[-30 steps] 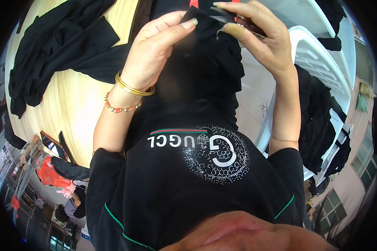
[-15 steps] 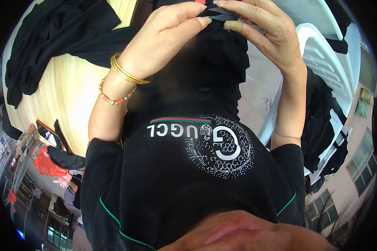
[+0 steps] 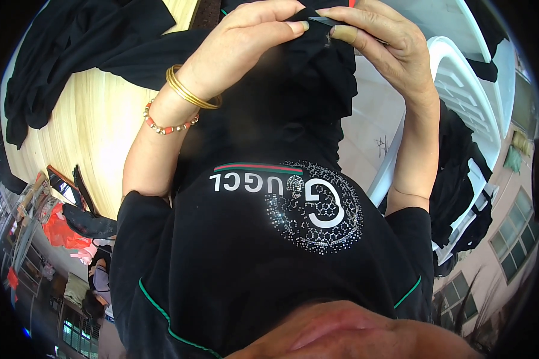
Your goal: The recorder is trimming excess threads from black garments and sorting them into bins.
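Note:
My left hand, wearing gold bangles and a beaded bracelet, pinches the edge of a piece of black cloth between thumb and fingertips at the top of the view. Opposite it, my right hand is closed on small thread snips. Their dark metal blades point left and lie against the cloth by my left fingertips. One right fingertip has a tan covering. Most of the snips' handle is hidden in the right hand. More black cloth hangs down below both hands, over my lap.
A pale wooden table stands on the left, with a heap of black cloth on it. White plastic chairs are at the right, and black garments hang or lie beside them. Red cloth shows at the lower left.
The snips' blades were spread between my hands and now look closer together, against the cloth. A black cloth edge now shows in my left fingertips. My right hand has shifted slightly.

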`<act>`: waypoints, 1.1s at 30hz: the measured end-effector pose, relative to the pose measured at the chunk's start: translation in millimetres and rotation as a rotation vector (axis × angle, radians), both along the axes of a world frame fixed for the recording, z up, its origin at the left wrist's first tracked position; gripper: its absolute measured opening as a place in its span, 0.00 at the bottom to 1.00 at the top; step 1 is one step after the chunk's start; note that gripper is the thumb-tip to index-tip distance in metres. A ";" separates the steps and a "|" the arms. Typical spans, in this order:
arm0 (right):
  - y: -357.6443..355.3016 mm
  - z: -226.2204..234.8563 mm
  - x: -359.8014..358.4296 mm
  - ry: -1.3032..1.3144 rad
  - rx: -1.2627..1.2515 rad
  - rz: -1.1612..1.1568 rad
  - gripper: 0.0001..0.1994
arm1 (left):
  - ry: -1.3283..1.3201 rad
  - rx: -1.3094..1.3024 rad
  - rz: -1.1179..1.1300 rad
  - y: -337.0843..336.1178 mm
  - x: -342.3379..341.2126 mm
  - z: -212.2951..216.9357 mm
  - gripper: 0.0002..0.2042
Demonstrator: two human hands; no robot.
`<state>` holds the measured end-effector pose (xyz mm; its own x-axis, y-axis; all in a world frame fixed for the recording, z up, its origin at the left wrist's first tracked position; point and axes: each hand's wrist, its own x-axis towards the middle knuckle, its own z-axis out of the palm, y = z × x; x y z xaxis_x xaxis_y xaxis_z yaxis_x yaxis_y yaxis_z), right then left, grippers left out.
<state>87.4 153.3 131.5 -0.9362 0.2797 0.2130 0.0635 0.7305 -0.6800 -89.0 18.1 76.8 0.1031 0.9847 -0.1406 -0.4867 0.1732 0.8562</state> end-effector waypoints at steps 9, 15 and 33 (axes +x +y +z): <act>-8.5 -0.5 -5.3 -0.156 -0.614 -0.269 0.06 | 0.166 0.741 0.089 23.3 6.0 -40.5 0.12; 2.8 -13.9 0.8 -0.014 -0.602 -0.409 0.04 | 0.499 0.114 0.232 7.6 17.5 -38.2 0.11; 0.6 3.9 4.2 0.056 -0.165 -0.218 0.16 | 0.063 0.051 0.194 2.2 7.9 -6.5 0.13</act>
<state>91.6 153.8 135.4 -0.8379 0.5087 0.1977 0.1663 0.5831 -0.7952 -81.1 20.3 70.3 -0.0967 0.9912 -0.0902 -0.4520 0.0370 0.8912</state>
